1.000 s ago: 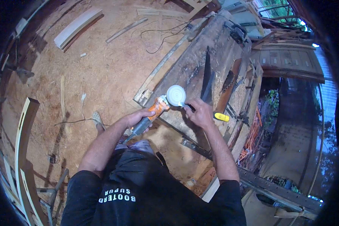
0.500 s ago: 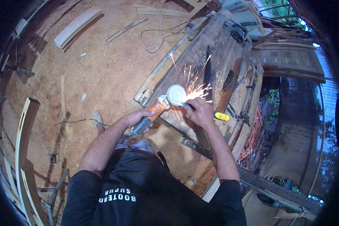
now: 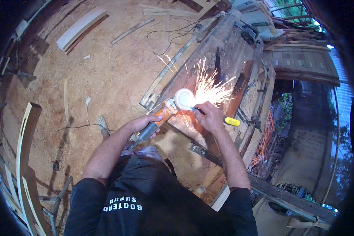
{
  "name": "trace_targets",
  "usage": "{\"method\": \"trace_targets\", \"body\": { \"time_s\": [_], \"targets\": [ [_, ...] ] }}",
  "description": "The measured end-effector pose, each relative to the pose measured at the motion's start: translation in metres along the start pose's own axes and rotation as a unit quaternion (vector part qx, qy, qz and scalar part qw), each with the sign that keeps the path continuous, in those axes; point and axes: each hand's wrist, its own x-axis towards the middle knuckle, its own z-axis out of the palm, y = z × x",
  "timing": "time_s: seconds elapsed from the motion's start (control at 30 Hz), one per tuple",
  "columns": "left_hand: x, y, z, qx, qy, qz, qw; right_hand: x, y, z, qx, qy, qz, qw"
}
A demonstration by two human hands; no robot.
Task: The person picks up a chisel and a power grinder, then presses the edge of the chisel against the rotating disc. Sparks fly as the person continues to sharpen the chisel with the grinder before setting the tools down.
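My left hand (image 3: 144,122) is wrapped round an orange and grey angle grinder (image 3: 164,115). The grinder's round pale disc (image 3: 184,99) faces up over the near end of the workbench. Pinched in the fingers of my right hand (image 3: 207,115) is a small workpiece (image 3: 192,109), mostly hidden, which touches the disc's right edge. Bright sparks (image 3: 212,91) spray from that contact up and to the right, across the bench. A yellow-handled tool (image 3: 232,121) lies just right of my right hand.
The long workbench (image 3: 192,65) runs up and right, with a toothed saw blade (image 3: 240,83) and a dark power tool (image 3: 246,33) on it. Curved timber (image 3: 82,28) lies on the sawdust-covered ground. A tall wooden piece (image 3: 23,137) stands left. Cables trail across the ground.
The spray of sparks has grown larger and brighter and reaches farther over the bench. Both hands and the grinder are in almost the same place.
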Motion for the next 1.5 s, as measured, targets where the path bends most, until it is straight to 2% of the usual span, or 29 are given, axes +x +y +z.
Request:
{"method": "trace_targets", "body": {
  "time_s": [0.7, 1.1, 1.5],
  "targets": [
    [-0.0032, 0.0034, 0.0013, 0.001, -0.004, 0.001, 1.000, 0.0025, 0.0012, 0.0010, 0.005, 0.025, -0.028, 0.999],
    [-0.0030, 0.0029, 0.0011, 0.003, 0.000, 0.007, 1.000, 0.0030, -0.0031, -0.0028, -0.003, -0.002, -0.008, 1.000],
    [-0.0050, 0.0049, 0.0035, 0.005, 0.003, 0.009, 1.000, 0.0024, -0.0010, -0.0009, -0.003, 0.012, -0.024, 1.000]
  ]
}}
